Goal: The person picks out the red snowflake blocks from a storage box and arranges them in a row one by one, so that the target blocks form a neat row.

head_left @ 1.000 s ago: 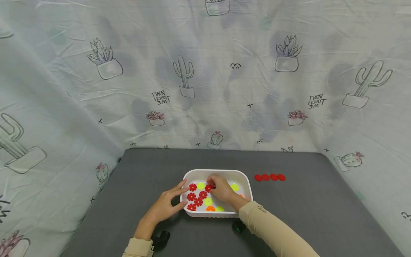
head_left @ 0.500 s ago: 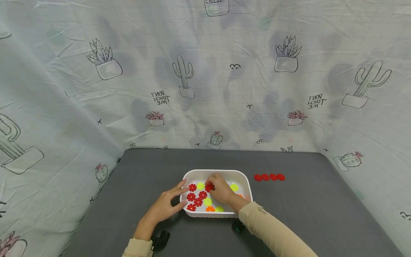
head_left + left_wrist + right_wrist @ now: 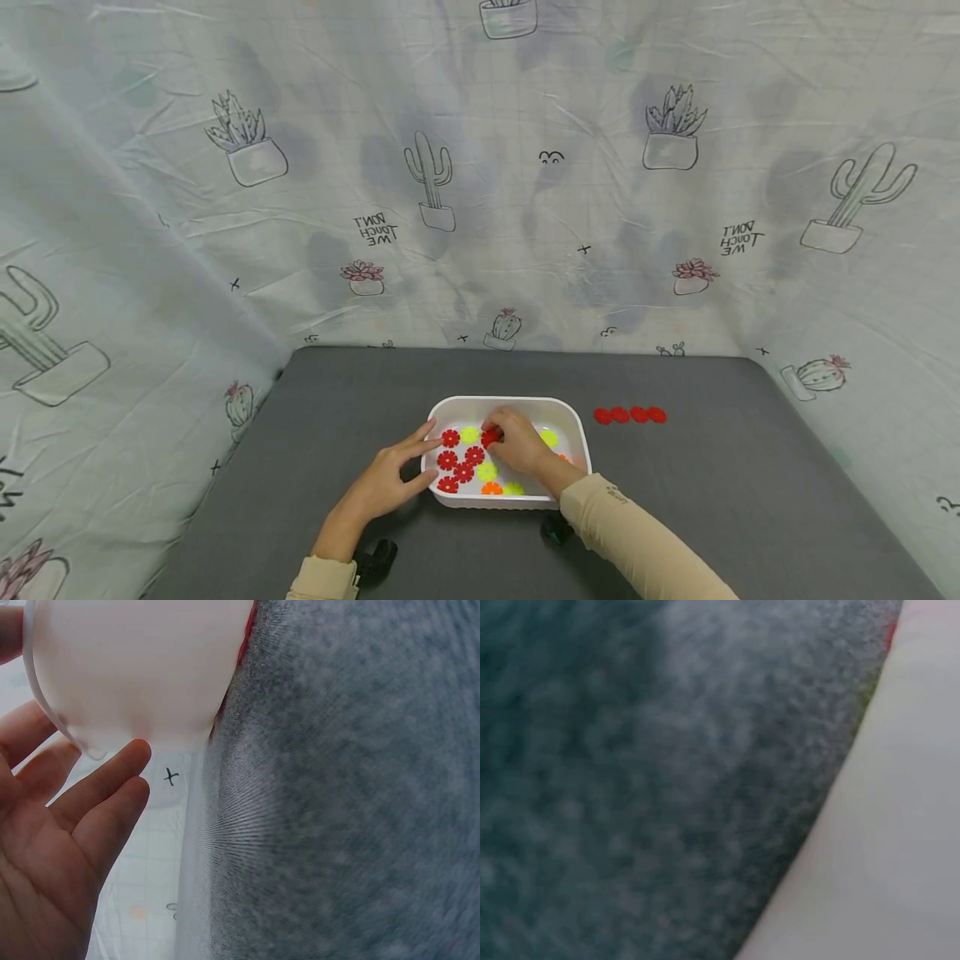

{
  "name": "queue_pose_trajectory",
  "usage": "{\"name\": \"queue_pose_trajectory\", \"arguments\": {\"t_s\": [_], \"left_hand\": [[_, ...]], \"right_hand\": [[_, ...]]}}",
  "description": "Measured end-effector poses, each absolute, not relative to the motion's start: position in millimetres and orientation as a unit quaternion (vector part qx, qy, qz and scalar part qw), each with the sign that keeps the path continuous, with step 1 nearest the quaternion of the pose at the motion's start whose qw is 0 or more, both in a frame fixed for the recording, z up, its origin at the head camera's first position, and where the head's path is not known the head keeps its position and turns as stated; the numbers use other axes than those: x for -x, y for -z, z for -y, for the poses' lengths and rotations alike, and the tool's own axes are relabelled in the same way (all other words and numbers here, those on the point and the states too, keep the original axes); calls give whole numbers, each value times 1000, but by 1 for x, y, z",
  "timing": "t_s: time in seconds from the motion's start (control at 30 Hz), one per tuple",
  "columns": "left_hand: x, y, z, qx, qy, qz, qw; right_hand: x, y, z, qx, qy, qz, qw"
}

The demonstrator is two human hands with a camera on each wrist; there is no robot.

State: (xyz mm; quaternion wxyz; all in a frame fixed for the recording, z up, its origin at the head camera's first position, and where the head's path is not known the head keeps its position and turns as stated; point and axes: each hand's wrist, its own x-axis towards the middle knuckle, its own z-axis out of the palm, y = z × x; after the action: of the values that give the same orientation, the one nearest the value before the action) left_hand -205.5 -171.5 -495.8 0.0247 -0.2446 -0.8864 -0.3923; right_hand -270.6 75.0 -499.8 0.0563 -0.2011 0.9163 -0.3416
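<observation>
A white plastic tray (image 3: 506,502) holds notched flower-shaped plastic discs in red, yellow-green and orange. Reaching inside it, my right hand (image 3: 519,446) pinches a red notched disc (image 3: 489,437) between thumb and fingertips near the tray's middle. My left hand (image 3: 384,482) rests at the tray's left end, thumb and fingers spread along the rim. From the left wrist, the left hand (image 3: 56,847) shows fairly straight fingers against the tray's pale outer wall (image 3: 135,675). The right wrist view takes in only the tray wall (image 3: 885,847) and grey surface; the right hand is out of it.
A short row of red discs (image 3: 630,415) lies on the grey tabletop (image 3: 675,500) beyond the tray's right side. Loose red discs (image 3: 463,472) crowd the tray's left half. A cactus-print curtain (image 3: 525,208) encloses the table at back and sides.
My right hand stays in the tray with the red disc between its fingers, which shift only slightly. The left hand keeps its place at the rim.
</observation>
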Motion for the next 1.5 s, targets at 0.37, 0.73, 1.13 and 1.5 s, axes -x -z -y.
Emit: {"name": "queue_pose_trajectory", "arguments": {"t_s": [0.37,0.73,1.13,1.5], "left_hand": [[205,497,172,244,384,890,31],[204,495,172,242,384,891,25],[204,498,174,247,387,888,28],[205,497,172,242,385,890,26]], "right_hand": [[273,496,-78,181,401,-897,45],[259,480,-92,184,475,-859,52],[238,458,-135,183,547,-815,53],[228,462,-196,151,595,-789,-32]]}}
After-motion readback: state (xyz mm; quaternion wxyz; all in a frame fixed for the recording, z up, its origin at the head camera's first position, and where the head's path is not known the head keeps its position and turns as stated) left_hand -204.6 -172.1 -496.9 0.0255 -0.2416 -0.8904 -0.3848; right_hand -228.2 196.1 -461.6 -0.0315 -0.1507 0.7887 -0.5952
